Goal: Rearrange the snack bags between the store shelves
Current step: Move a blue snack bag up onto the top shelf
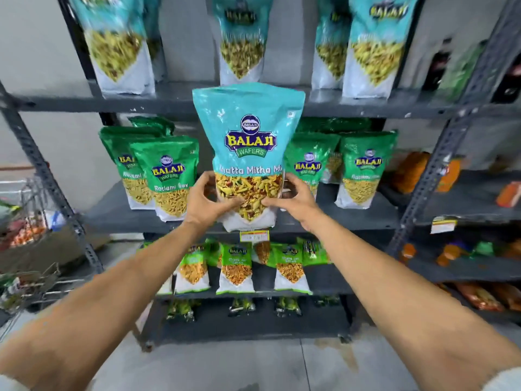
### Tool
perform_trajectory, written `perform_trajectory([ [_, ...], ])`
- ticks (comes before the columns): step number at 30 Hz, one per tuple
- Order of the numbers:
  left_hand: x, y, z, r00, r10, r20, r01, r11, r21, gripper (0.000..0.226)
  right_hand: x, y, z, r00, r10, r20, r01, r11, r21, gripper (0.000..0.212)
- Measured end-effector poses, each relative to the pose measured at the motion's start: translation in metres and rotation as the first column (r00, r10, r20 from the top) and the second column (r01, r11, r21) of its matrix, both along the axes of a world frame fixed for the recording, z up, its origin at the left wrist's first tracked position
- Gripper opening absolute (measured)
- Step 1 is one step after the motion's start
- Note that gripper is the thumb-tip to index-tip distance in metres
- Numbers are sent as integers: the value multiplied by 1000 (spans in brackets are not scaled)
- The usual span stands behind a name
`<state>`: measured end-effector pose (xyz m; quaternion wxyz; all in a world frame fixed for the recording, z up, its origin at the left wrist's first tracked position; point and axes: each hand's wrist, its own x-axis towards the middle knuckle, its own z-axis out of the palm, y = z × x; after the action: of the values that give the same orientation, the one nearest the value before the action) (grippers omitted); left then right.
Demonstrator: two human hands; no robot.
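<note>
A dark metal shelf rack carries the stock. Its top shelf holds upright teal bags of a yellow-green mix, its middle shelf holds green Ratlami Sev bags standing at left and right, and the shelf below holds smaller green bags in a row. Lower still sit small dark packets, too blurred to read. A neighbouring rack at right holds orange packs.

The teal snack bag is upright in front of the middle shelf, between the two green groups, its top reaching the upper shelf's edge. It reads "Balaji Wafers" and "Khatta Mitha", with a clear window showing yellow, green and red pieces above a white base. The left hand and right hand grip its lower sides, fingers curled round the edges and thumbs pressed on the window.
</note>
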<state>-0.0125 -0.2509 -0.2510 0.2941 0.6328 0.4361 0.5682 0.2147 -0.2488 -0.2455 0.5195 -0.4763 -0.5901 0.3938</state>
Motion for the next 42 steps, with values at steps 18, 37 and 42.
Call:
perform_trajectory([
  [18, 17, 137, 235, 997, 75, -13, -69, 963, 261, 70, 15, 129, 223, 987, -160, 32, 130, 890, 438, 50],
  [37, 7, 293, 221, 987, 115, -109, -88, 969, 230, 78, 9, 281, 210, 987, -134, 90, 90, 921, 379, 60],
  [42, 9, 236, 214, 950, 305, 74, -302, 828, 471, 70, 10, 228, 210, 877, -449, 174, 242, 723, 647, 44],
])
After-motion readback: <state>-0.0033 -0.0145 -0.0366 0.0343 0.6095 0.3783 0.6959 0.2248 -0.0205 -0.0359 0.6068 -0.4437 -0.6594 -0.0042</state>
